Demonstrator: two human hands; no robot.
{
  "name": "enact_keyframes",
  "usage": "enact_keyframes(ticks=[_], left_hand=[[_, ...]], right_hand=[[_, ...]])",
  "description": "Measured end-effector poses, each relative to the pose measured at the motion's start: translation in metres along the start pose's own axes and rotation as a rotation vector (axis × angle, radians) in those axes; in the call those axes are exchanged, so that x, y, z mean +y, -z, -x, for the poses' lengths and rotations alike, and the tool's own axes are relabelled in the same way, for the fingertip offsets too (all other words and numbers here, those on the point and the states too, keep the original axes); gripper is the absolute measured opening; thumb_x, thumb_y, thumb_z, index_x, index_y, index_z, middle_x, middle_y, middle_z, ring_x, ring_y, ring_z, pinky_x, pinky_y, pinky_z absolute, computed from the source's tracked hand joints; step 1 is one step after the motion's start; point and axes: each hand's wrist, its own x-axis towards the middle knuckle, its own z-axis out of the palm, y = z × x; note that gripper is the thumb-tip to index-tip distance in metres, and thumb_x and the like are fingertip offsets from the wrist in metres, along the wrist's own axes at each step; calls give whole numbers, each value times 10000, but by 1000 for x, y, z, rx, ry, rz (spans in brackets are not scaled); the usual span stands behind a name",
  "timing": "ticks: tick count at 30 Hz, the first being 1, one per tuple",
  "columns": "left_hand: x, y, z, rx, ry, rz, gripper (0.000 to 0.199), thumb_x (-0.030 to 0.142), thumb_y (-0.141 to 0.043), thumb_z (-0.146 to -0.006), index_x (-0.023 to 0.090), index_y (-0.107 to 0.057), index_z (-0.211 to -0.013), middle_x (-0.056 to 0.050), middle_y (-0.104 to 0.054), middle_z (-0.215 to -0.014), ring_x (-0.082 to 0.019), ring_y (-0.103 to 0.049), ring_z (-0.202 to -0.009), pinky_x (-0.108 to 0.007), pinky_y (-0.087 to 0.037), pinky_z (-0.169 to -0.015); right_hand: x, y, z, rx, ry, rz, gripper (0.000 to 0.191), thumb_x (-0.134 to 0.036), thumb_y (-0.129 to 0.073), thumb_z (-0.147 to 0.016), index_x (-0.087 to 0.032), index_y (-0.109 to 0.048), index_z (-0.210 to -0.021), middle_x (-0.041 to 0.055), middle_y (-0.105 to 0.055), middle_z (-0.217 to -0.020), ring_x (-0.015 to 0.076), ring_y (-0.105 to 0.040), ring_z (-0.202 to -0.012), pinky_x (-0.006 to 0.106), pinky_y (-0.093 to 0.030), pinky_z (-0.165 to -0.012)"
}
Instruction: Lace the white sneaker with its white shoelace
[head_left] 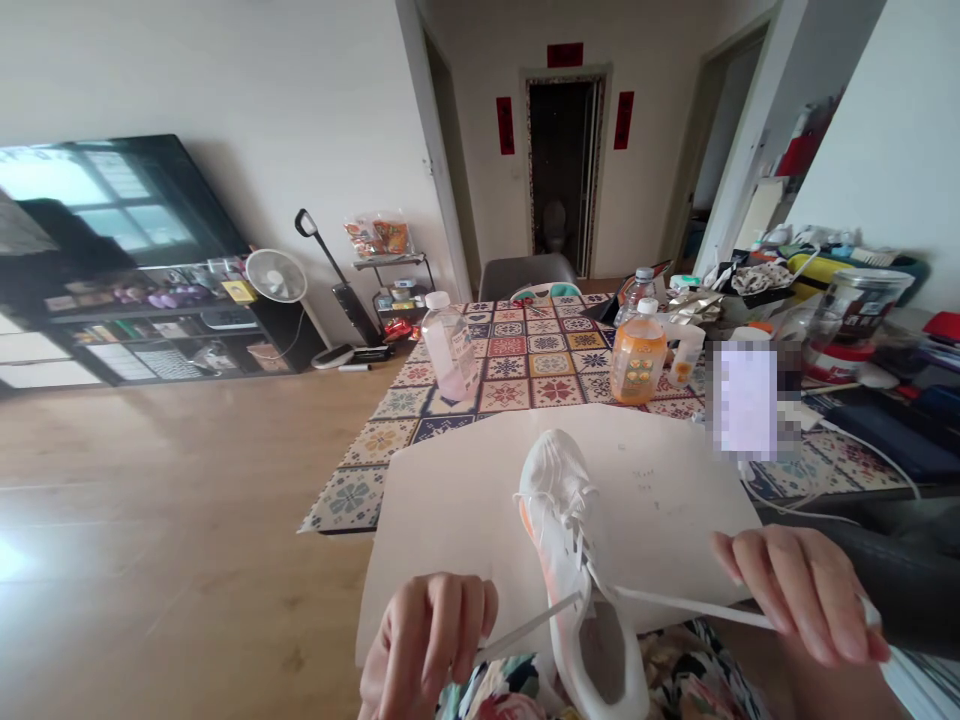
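Both hands are pulling lace ends apart: the left hand (424, 640) is curling closed around the left lace end (529, 625), and the right hand (799, 595) is closing over the right lace end (690, 607). Between them the white shoe (574, 560) is lying on a pale board (450, 500), its long axis running straight away from the person, toe far, heel opening near. Each lace is stretching taut and sideways from the eyelets; the left hand is sitting nearer the shoe.
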Motion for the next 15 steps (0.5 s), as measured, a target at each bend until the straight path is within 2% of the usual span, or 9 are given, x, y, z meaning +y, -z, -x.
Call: enact_keyframes(ticks=[2,5,9,11,13,15], left_hand=[[1,-10,-4,12,65,68,628,451,-686,-879,211,-480,-336,48,-372,-300,-69,-414,-350,-222,-442,-581],[-3,-25,-3,54,152,105,605,396,-688,-878,199,-486,-343,19,-411,-325,-83,-459,-359,-218,-448,-509],[-11,-41,-1,86,332,5,511,420,-714,-845,194,-566,-411,-26,-506,-458,-111,-534,-431,-233,-446,-494],[-12,-47,-2,114,465,-63,435,469,-742,-813,195,-649,-488,-46,-554,-540,-119,-545,-472,-246,-440,-512],[-12,-51,-6,122,543,-90,377,495,-752,-801,197,-725,-570,-60,-587,-591,-123,-544,-503,-248,-424,-518],[-13,-55,-12,122,589,-111,339,493,-759,-800,196,-780,-638,-66,-607,-612,-124,-549,-538,-239,-417,-532]], right_hand=[[12,-2,4,-76,26,-240,416,-505,-658,-891,-283,-600,-545,-76,-525,-299,102,-426,-224,283,-380,-417],[25,-15,11,16,-66,-519,411,-495,-725,-860,-262,-555,-567,-118,-409,-244,70,-348,-172,197,-329,-338],[26,-42,10,101,-181,-674,411,-504,-846,-733,-258,-520,-689,-155,-378,-250,42,-259,-146,155,-249,-287],[24,-57,3,214,-298,-666,511,-555,-884,-643,-271,-493,-811,-167,-400,-284,40,-225,-157,152,-204,-272],[22,-69,-6,353,-490,-510,610,-545,-917,-588,-271,-450,-867,-163,-438,-356,37,-247,-209,145,-192,-289],[21,-79,-11,472,-602,-229,540,-501,-873,-697,-256,-415,-845,-138,-474,-447,42,-325,-291,132,-254,-338]])
